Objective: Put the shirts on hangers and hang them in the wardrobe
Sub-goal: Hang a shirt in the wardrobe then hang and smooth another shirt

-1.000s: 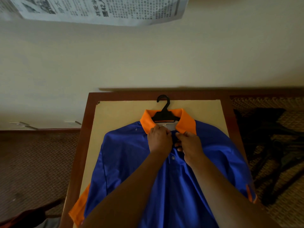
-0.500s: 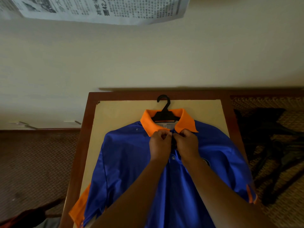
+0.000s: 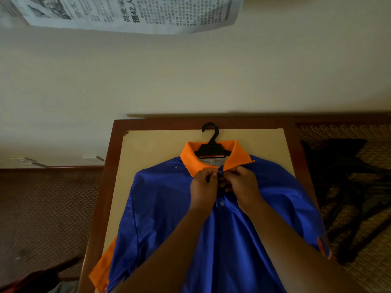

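Note:
A blue polo shirt with an orange collar and orange sleeve cuffs lies face up on the table. A black plastic hanger sits inside its neck, hook pointing away from me. My left hand pinches the left edge of the button placket just below the collar. My right hand pinches the right edge of the placket opposite it. The two hands meet at the top button. One fastened button shows lower on the placket.
The table has a dark wooden rim and stands against a pale wall. Dark clothing lies on a woven surface to the right. A newspaper sheet hangs on the wall above. Patterned brown carpet spreads to the left.
Both hands have shifted slightly up the placket and drawn together right under the collar. The collar's right point has lifted outward. The shirt and hanger stay in place.

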`<action>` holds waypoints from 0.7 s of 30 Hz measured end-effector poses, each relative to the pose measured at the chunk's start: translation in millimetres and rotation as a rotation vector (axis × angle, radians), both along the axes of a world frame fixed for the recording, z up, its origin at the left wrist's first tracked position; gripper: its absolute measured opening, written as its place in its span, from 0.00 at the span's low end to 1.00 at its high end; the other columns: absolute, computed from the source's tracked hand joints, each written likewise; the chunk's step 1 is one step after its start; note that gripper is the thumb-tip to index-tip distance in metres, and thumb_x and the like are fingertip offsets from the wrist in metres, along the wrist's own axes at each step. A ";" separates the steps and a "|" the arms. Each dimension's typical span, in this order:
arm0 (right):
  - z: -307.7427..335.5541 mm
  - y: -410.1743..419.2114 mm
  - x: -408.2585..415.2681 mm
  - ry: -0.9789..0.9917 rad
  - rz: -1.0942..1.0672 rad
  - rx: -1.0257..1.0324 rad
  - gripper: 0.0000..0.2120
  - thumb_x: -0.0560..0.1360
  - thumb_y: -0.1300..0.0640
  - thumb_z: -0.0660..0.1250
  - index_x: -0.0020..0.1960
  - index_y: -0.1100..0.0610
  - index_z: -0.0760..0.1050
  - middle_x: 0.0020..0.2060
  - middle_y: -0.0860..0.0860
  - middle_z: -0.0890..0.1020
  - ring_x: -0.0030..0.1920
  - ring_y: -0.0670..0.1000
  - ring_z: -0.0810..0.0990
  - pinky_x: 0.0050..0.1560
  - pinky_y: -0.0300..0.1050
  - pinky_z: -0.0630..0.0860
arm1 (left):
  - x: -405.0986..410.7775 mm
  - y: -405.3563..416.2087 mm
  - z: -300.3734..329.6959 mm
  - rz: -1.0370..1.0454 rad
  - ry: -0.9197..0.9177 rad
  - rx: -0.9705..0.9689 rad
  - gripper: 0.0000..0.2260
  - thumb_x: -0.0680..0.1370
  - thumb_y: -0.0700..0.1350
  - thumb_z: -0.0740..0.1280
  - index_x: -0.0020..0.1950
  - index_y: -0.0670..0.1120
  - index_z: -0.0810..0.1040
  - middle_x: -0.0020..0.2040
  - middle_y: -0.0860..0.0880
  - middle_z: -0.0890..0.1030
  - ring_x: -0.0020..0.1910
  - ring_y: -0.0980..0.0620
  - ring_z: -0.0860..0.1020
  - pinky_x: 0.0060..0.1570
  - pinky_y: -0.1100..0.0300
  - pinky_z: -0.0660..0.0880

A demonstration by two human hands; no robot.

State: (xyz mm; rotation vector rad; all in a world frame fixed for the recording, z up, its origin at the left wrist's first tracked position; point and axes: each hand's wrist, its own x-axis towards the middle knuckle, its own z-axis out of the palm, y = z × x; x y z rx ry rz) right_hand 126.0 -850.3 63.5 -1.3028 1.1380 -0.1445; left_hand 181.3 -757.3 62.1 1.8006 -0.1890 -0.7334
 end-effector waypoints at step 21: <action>5.7 -9.6 7.1 0.106 0.212 -0.008 0.09 0.78 0.62 0.62 0.41 0.60 0.77 0.35 0.55 0.79 0.33 0.51 0.75 0.32 0.43 0.73 | 6.4 -4.8 -15.1 -0.105 -0.131 0.170 0.10 0.81 0.40 0.59 0.47 0.46 0.79 0.39 0.51 0.80 0.36 0.57 0.77 0.33 0.70 0.72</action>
